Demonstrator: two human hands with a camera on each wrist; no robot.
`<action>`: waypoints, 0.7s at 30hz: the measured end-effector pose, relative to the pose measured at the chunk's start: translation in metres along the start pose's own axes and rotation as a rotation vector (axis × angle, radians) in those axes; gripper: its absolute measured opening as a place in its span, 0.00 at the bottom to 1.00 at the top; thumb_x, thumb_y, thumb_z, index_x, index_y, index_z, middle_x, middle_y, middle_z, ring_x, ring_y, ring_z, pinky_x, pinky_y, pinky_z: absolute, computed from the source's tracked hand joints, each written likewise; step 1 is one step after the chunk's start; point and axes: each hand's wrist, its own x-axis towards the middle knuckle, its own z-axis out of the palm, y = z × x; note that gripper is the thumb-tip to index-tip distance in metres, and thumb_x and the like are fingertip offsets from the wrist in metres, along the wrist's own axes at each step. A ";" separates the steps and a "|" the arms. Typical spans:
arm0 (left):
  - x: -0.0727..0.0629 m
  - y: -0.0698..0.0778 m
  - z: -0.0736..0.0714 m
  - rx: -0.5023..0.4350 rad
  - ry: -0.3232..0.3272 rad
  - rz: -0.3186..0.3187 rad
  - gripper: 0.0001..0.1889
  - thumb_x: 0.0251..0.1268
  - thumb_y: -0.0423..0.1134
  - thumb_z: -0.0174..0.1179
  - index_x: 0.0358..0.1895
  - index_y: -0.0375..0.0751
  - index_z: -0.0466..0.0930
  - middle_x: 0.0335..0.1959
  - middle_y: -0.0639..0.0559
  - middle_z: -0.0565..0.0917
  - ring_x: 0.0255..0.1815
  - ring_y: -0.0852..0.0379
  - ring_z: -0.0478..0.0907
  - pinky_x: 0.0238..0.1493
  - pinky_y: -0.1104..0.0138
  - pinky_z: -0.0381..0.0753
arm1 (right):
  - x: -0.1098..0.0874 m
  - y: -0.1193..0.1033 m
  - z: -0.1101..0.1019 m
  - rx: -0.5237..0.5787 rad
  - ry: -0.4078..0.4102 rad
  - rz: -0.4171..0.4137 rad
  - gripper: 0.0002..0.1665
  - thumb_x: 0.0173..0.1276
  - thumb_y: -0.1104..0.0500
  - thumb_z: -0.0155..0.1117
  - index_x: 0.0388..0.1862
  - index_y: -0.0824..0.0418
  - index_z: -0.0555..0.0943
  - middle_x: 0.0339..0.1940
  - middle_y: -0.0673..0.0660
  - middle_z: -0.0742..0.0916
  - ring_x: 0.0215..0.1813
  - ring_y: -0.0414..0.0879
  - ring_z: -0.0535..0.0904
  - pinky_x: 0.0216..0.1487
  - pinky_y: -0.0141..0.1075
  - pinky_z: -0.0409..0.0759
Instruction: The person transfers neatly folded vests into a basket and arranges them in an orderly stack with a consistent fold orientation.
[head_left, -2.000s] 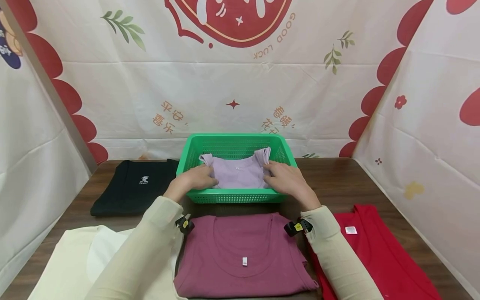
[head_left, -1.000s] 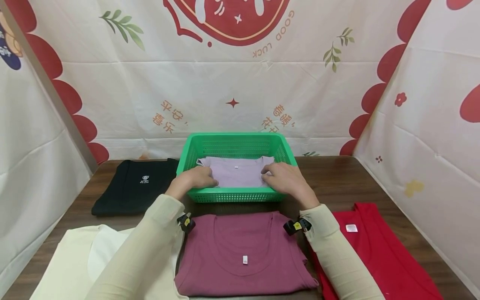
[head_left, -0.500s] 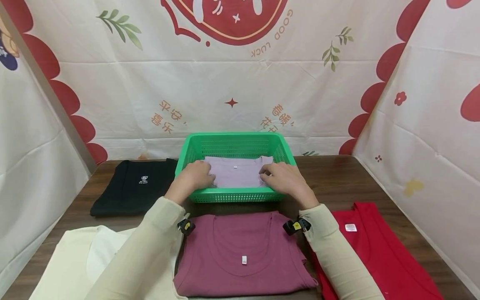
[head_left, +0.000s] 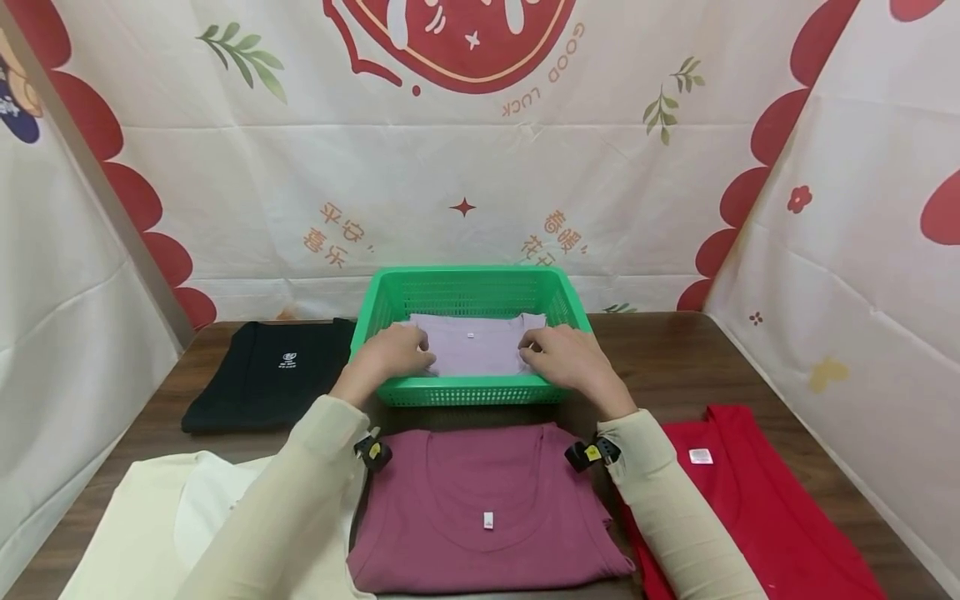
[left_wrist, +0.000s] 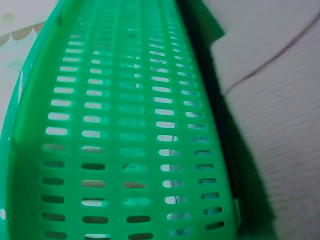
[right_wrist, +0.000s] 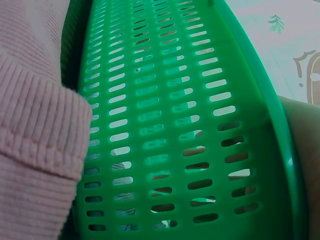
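Observation:
A folded lilac shirt [head_left: 476, 346] with a small neck label lies inside a green perforated basket [head_left: 472, 393]. My left hand [head_left: 393, 350] reaches over the front left rim, loosely bent fingers at the shirt's left edge. My right hand [head_left: 566, 354] mirrors it at the right edge, with a gap between thumb and forefinger. In the left wrist view, the shirt's cloth [left_wrist: 275, 115] lies beside the basket wall [left_wrist: 112, 120]. Ribbed shirt cloth [right_wrist: 40, 120] likewise shows beside the basket's other wall [right_wrist: 172, 120] in the right wrist view. Neither wrist view shows fingers.
A folded mauve shirt [head_left: 487, 542] lies in front of the basket. A black folded shirt [head_left: 281, 383] and cream garment [head_left: 120, 525] are on the left, a red one [head_left: 765, 508] on the right. The patterned backdrop [head_left: 465, 158] rises behind the wooden table [head_left: 660, 350].
The lilac shirt's raised shoulder corners have come down and it lies flatter in the basket. My left hand has shifted slightly and the shirt's left edge has moved inward. My right hand stays nearly still.

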 end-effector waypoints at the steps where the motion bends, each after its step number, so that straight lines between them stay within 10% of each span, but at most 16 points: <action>1: -0.002 0.001 0.001 -0.001 0.042 -0.011 0.18 0.74 0.45 0.58 0.55 0.35 0.85 0.50 0.40 0.89 0.46 0.45 0.85 0.47 0.51 0.84 | 0.000 0.000 0.000 0.001 0.000 -0.004 0.20 0.79 0.49 0.54 0.56 0.53 0.88 0.47 0.53 0.92 0.47 0.49 0.85 0.43 0.47 0.82; 12: -0.025 0.011 0.010 -0.056 0.466 0.032 0.10 0.73 0.41 0.59 0.41 0.42 0.88 0.23 0.51 0.86 0.16 0.58 0.74 0.16 0.67 0.67 | 0.001 -0.001 0.000 -0.001 0.000 -0.007 0.20 0.79 0.50 0.53 0.55 0.54 0.88 0.44 0.52 0.91 0.40 0.47 0.83 0.38 0.43 0.79; 21: -0.034 0.005 0.015 -0.097 0.503 -0.009 0.09 0.73 0.43 0.58 0.39 0.47 0.88 0.21 0.54 0.84 0.16 0.58 0.72 0.16 0.65 0.66 | 0.000 0.002 0.000 0.029 0.014 -0.016 0.20 0.79 0.49 0.53 0.57 0.54 0.87 0.48 0.53 0.92 0.48 0.50 0.86 0.46 0.49 0.83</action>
